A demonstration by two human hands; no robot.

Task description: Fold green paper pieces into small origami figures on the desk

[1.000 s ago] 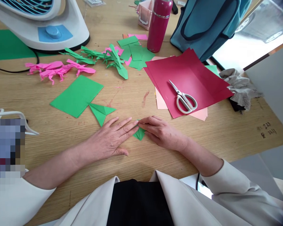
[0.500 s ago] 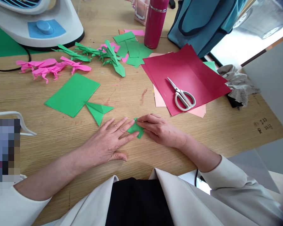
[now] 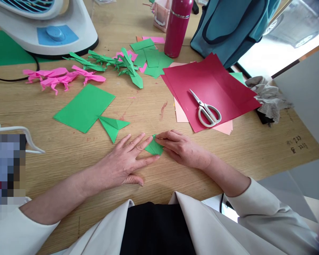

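A small piece of folded green paper (image 3: 154, 146) lies on the table between my hands, with a crease down its middle. My left hand (image 3: 126, 159) rests flat with its fingers spread, the fingertips touching the paper's left side. On the right edge, my right hand (image 3: 184, 148) has its fingers pressed together on the paper; what is under those fingertips is hidden. Up and to the left of my left hand lies another folded green piece (image 3: 113, 126), pointed at its corners. Its tip touches a flat green sheet (image 3: 84, 108).
Pink folded figures (image 3: 54, 77) and green folded figures (image 3: 131, 69) lie farther back. White scissors (image 3: 208, 113) rest on red paper sheets (image 3: 228, 92). A white fan base (image 3: 82, 28), a red bottle (image 3: 177, 30) and a blue bag (image 3: 234, 28) stand behind.
The small green paper's lower part appears wider and flatter than before. My left fingertips shifted slightly along it; my right hand stays at its right edge. The view moved a little.
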